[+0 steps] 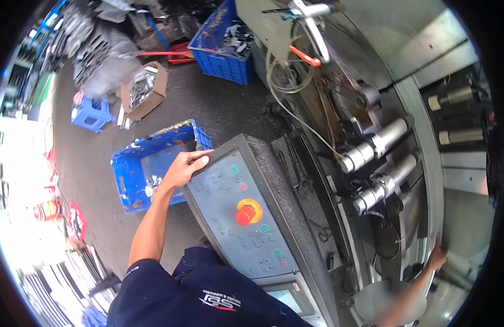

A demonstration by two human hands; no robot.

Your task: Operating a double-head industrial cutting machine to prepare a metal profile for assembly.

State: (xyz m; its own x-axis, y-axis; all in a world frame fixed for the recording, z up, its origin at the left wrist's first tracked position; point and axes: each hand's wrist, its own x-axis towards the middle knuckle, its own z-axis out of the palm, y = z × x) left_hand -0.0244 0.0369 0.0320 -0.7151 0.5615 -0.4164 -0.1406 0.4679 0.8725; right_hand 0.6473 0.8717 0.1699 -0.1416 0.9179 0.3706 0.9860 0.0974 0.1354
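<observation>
A grey control panel (224,218) with a black housing slants across the middle, with a red mushroom-shaped stop button (244,216) on a yellow ring. My left hand (181,170) is closed over its upper left corner, thumb lying on the panel's face and fingers curled over the edge. Far to the right, my right hand (437,257) is closed at the edge of the machine's pale metal frame (434,210); it looks small and its fingers show only in part. Below the buttons sits a screen (284,300), cut off by my dark shirt.
Beyond the panel stand the machine's silver cylinders (380,144) and a looped hose (273,82). A blue crate (124,180) lies on the floor by my left hand. Farther off are another blue crate (219,65), a cardboard box of metal parts (154,101) and a blue stool (91,114).
</observation>
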